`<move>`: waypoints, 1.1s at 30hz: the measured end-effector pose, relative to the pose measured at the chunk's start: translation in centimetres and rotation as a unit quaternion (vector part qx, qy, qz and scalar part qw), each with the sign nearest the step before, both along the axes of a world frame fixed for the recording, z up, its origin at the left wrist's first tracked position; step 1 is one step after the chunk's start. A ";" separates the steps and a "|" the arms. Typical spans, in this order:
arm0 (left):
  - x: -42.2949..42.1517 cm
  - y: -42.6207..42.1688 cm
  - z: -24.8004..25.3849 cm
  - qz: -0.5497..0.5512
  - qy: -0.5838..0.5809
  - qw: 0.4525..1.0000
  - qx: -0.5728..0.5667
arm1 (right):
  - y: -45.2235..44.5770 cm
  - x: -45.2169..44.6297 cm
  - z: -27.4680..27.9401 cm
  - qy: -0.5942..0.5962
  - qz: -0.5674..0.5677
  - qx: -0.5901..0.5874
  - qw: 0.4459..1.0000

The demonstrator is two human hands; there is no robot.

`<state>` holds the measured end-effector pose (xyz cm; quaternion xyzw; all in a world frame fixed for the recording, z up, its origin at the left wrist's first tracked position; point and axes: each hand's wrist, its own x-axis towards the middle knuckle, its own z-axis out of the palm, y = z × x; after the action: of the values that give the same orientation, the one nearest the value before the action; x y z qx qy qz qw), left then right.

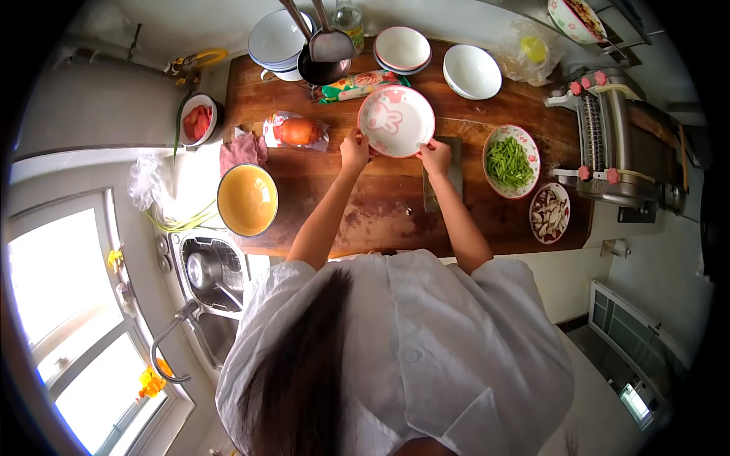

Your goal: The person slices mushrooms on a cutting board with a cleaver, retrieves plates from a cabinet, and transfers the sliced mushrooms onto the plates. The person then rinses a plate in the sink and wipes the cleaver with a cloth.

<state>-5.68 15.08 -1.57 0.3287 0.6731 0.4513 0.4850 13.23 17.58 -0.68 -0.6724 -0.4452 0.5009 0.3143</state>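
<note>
Between my two hands is a white plate [403, 125] with a pink rim and a pink rabbit print, above the wooden worktop [372, 205]. My left hand [354, 150] grips its lower left edge, fingers closed. At its lower right edge my right hand [435, 156] is closed on the rim. A dark flat slab, perhaps a knife blade [451, 173], lies partly behind my right hand and forearm. Just beyond the plate lies a green and red food packet [361, 87]. To the left is an orange-red item in clear wrapping [299, 131].
Right of me stand a bowl of chopped green vegetable [510, 163] and a bowl of sliced mushroom-like pieces [549, 213], near a pasta-roller-like machine [608, 140]. A yellow bowl [248, 200] sits front left, by the sink [209, 266]. White bowls [471, 72] and ladles [331, 45] are at the back.
</note>
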 end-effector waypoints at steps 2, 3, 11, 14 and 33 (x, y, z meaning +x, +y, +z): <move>0.0 -0.1 0.9 0.006 -0.018 1.000 0.000 | -0.3 0.0 -1.3 0.088 -0.062 0.067 0.992; 0.1 -0.5 2.0 -0.006 0.040 0.999 0.008 | -0.4 0.2 -1.4 0.100 -0.056 0.057 0.992; -1.7 -7.4 2.4 -0.046 0.129 0.991 0.007 | -8.2 1.8 2.4 -0.024 0.071 0.099 0.992; -2.1 -10.9 2.4 -0.104 0.226 0.968 0.035 | -12.8 1.7 3.7 -0.119 0.183 0.124 0.968; 2.9 -13.8 0.5 0.014 0.400 0.915 0.047 | -13.9 -1.2 0.8 -0.050 0.248 0.127 0.959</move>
<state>-2.78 1.30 -1.11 0.4949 0.7934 0.3200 0.1525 12.00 3.71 0.08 -0.5199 -0.6728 0.4683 0.2403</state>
